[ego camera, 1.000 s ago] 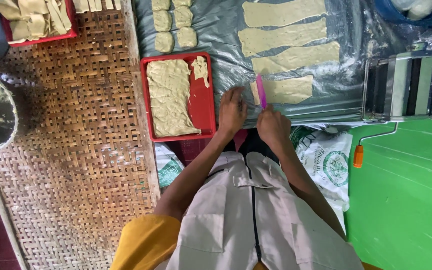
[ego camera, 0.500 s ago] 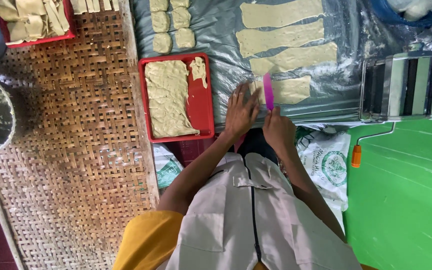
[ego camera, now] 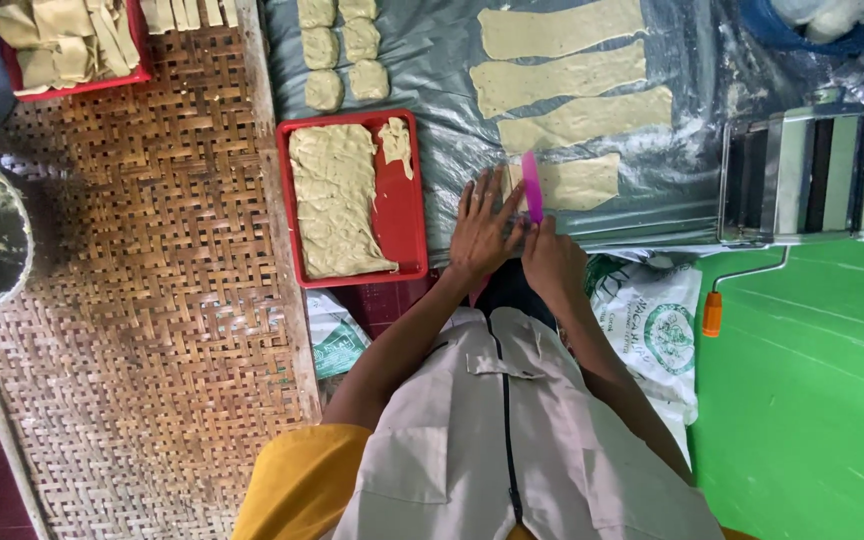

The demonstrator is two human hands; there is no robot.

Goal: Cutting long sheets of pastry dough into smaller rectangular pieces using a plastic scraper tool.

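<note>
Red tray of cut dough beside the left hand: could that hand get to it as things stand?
Probably yes. The left hand lies flat on the dough strip, right beside the red tray, with only bare plastic sheet between them. The right hand holds the pink cutter.

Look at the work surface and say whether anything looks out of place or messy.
Little stands out. Flour dusts the grey sheet around the dough strips. In the red tray, a small dough scrap lies apart from the big slab. The hands work a pink cutter.
</note>
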